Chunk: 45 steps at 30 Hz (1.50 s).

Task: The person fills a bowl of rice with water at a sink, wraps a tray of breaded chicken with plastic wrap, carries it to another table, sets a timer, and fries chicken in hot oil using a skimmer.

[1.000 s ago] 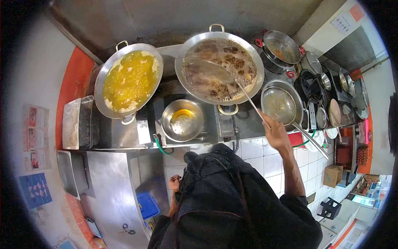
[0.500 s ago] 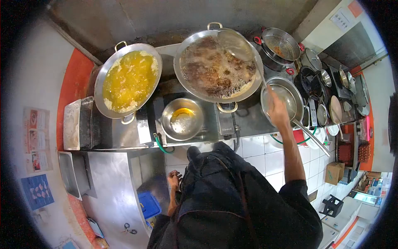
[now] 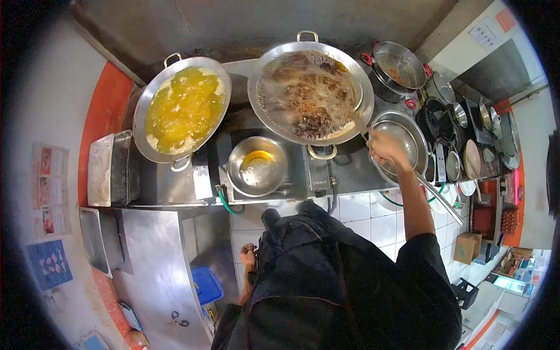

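Note:
My right hand (image 3: 387, 147) grips the handle of a long-handled skimmer (image 3: 363, 126) at the right rim of a large wok (image 3: 252, 87). The skimmer's head is hard to make out in the bubbling dark-brown oil (image 3: 306, 93), where browned food is frying. Below that hand sits a metal pot (image 3: 382, 123) with a long steel handle resting on its rim. My left hand (image 3: 248, 255) hangs low beside my body, its fingers curled and nothing visible in them. A second wok (image 3: 140, 119) on the left holds yellow oil with pale, frothy bits.
Between the woks and nearer to me stands a steel bowl (image 3: 274, 181) with a little yellow liquid. Stacked pots with red handles (image 3: 402, 73) are at the back right, near several pans. Scissors (image 3: 179, 319) lie on the steel surface at lower left, near a blue lid (image 3: 208, 284).
My right hand has come down slightly, and the skimmer's head has gone from above the wok's upper right to its lower right side. The left hand's fingers look more curled.

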Each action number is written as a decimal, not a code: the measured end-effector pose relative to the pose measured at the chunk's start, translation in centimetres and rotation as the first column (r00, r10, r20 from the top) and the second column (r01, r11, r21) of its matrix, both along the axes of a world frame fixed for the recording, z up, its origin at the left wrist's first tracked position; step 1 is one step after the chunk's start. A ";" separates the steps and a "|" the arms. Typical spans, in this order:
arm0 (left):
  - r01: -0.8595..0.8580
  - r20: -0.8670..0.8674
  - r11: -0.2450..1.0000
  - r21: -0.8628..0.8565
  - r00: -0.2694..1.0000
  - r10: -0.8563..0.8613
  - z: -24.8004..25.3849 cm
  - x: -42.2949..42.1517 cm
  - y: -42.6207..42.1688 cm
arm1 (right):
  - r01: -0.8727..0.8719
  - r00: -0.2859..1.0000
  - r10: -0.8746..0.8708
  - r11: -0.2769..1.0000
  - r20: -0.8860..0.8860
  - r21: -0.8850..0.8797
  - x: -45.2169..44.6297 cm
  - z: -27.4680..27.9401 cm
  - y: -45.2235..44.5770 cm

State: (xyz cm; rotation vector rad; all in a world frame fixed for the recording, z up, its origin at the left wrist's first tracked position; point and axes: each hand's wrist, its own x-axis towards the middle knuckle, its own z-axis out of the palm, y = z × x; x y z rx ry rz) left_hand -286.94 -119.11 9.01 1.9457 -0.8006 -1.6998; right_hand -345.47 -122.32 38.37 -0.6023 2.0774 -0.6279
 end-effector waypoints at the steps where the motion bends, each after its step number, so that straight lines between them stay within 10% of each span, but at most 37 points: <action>1: -0.009 -0.003 1.000 -0.002 1.000 0.009 0.0 -0.2 0.2 | 0.023 0.989 -0.020 1.000 0.145 -0.020 0.6 0.1 -0.1; 7: 0.080 0.115 0.993 -0.086 0.991 -0.070 -3.4 1.3 2.1 | 0.139 0.872 -0.088 0.988 0.482 -0.071 4.3 -1.2 -1.8; 10: -0.213 -0.585 0.857 -0.470 0.802 -0.121 -5.3 2.2 2.8 | 0.214 0.822 -0.133 0.973 0.554 -0.084 5.5 -2.1 -2.8; 12: -0.067 -0.128 0.990 -0.126 0.991 0.051 -0.7 0.7 1.7 | 0.222 0.816 -0.127 0.970 0.564 -0.103 6.3 -3.0 -3.3; 15: -0.109 -0.076 0.994 0.029 0.991 0.110 0.7 0.2 0.5 | 0.339 0.788 -0.171 0.923 0.591 -0.184 7.2 -3.7 -3.6; 25: -0.015 -0.252 0.988 -0.151 0.967 -0.024 -6.6 4.6 1.5 | 0.401 0.778 -0.159 0.871 0.608 -0.285 7.3 -2.1 0.2; 27: -0.181 -0.514 0.965 0.187 0.820 0.253 -8.0 5.3 1.0 | 0.409 0.778 -0.165 0.866 0.607 -0.289 7.2 -1.8 1.5; 30: 0.040 -0.028 0.985 -0.169 0.999 -0.045 -8.6 3.1 1.9 | 0.423 0.768 -0.155 0.851 0.621 -0.310 7.5 -0.7 3.1; 33: -0.076 -0.366 0.994 0.080 0.925 0.100 -4.2 2.8 -0.4 | 0.439 0.784 -0.207 0.852 0.586 -0.286 7.5 0.2 3.7; 36: 0.010 -0.098 1.000 -0.021 0.995 -0.012 -1.1 0.1 -0.7 | 0.445 0.802 -0.252 0.857 0.541 -0.261 7.3 -0.5 3.6; 45: -0.048 -0.103 0.999 -0.002 0.994 0.047 -1.0 0.5 -1.8 | 0.277 0.939 -0.192 0.912 0.284 -0.302 6.4 -0.2 5.3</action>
